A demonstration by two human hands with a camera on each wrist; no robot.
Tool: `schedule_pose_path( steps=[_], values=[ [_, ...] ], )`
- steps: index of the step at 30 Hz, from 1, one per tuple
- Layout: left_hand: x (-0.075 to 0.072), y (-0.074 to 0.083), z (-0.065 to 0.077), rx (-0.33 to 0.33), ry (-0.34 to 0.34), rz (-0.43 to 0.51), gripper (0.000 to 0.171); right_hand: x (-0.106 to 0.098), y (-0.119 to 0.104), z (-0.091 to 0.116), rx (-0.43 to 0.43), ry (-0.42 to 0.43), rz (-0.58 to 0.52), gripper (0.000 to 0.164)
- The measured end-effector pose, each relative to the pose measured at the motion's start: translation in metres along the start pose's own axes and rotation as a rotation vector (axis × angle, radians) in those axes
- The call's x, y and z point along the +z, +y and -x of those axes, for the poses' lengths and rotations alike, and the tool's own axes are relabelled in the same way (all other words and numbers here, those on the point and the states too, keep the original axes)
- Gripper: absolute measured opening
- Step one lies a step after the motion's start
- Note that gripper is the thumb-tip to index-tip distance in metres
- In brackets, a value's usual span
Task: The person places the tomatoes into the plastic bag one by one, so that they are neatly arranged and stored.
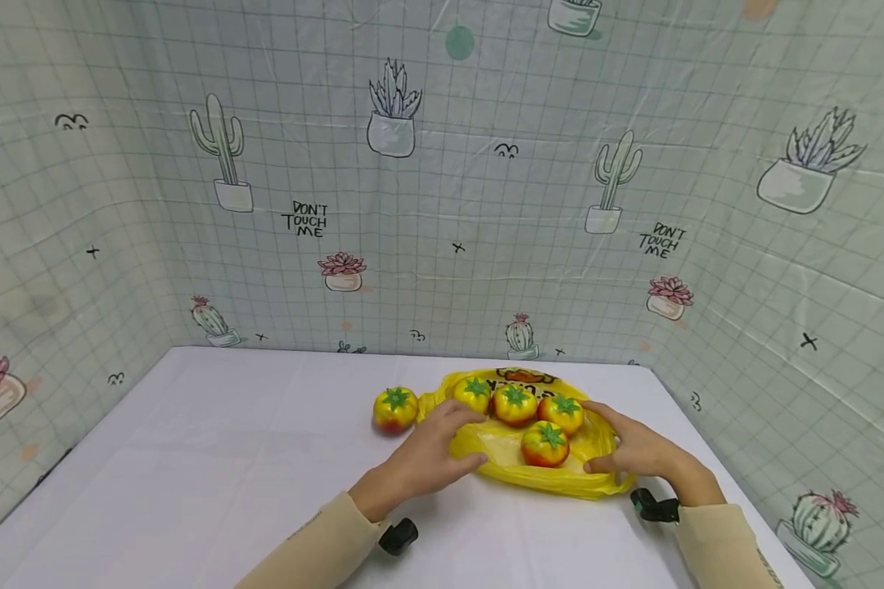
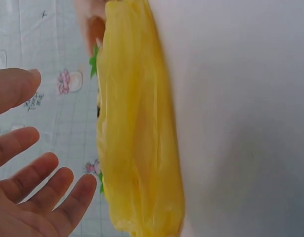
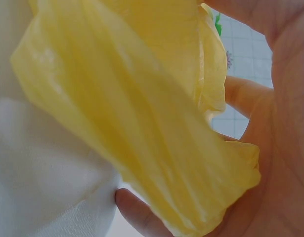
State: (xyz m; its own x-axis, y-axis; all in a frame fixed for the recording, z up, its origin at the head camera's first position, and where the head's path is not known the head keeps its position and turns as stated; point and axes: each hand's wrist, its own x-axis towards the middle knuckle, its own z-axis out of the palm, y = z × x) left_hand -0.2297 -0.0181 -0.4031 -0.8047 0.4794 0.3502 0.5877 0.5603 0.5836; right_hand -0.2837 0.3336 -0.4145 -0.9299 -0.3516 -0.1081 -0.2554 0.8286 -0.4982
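A yellow plastic bag (image 1: 501,454) lies spread on the table. On it sit several yellow-red tomatoes with green leafy tops, the frontmost tomato (image 1: 545,444) standing apart from a row behind. One more tomato (image 1: 395,410) stands on the table, left of the bag. My left hand (image 1: 430,454) hovers at the bag's left side, its fingers spread and holding nothing. In the left wrist view the left hand (image 2: 38,192) is apart from the bag. At the bag's right edge, my right hand (image 1: 641,448) spans the crumpled plastic with thumb and fingers apart; the bag (image 3: 127,108) partly hides its fingers.
The white table (image 1: 214,458) extends to the left and in front of the bag. A patterned cloth wall (image 1: 427,204) stands behind it and on both sides. Black straps with small devices (image 1: 399,537) sit at both wrists.
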Motion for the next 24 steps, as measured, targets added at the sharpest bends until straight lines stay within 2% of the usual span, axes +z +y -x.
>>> schedule_pose_path(
  steps=[5, 9, 13, 17, 24],
  values=[
    [-0.008, -0.009, 0.004, -0.003, 0.043, -0.005, 0.043, 0.000, -0.002, 0.000, 0.004, -0.003, -0.006, 0.099],
    [-0.014, -0.015, 0.007, 0.019, 0.086, -0.032, 0.042, -0.001, -0.003, 0.001, 0.009, -0.004, -0.009, 0.099],
    [-0.020, -0.022, 0.009, 0.002, 0.114, -0.062, 0.042, 0.000, -0.003, 0.001, 0.012, -0.005, -0.011, 0.100],
    [-0.025, -0.029, 0.010, -0.017, 0.173, -0.068, 0.040, 0.000, -0.002, 0.002, 0.012, -0.003, -0.011, 0.100],
    [-0.029, -0.044, 0.010, -0.006, 0.277, -0.105, 0.035, 0.000, -0.001, 0.000, 0.011, -0.004, -0.012, 0.099]
  ],
)
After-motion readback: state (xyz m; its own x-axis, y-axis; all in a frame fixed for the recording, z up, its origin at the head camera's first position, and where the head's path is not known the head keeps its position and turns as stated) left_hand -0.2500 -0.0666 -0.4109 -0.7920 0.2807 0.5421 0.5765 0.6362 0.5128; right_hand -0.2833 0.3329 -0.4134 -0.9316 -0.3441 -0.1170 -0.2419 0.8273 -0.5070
